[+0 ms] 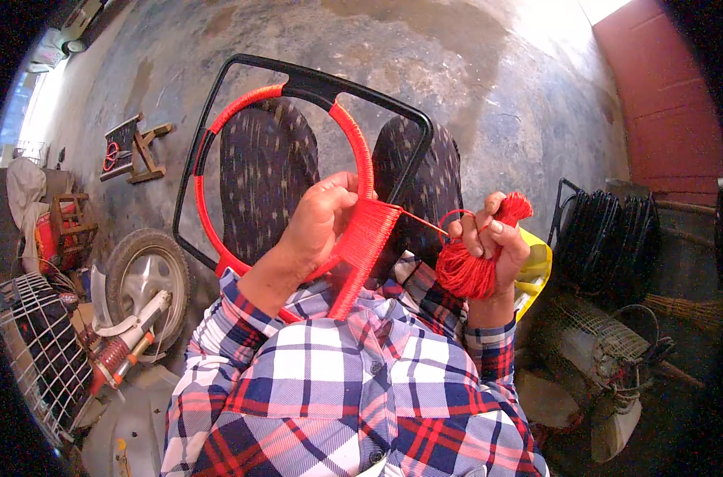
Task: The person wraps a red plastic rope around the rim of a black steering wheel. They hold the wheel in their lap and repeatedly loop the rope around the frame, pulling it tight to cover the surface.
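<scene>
Across my lap lies a black frame (353,85) with rounded corners and a ring inside it. Red cord (350,135) is wound tightly over much of the ring, with black showing at the top and the left. On the ring's right side, a broad red wrapped band (365,238) runs down toward my shirt. My left hand (318,219) grips the ring beside this band, thumb and fingers closed. My right hand (492,242) is closed round a bundle of red cord (465,270). One taut strand stretches from the band to my right fingers.
A scooter wheel (147,278) and a wire basket (40,350) stand at the left. A small wooden stool (144,151) is farther off. At right are stacked black frames (608,238), a yellow object (534,274) by my right wrist, and a reddish door (663,95).
</scene>
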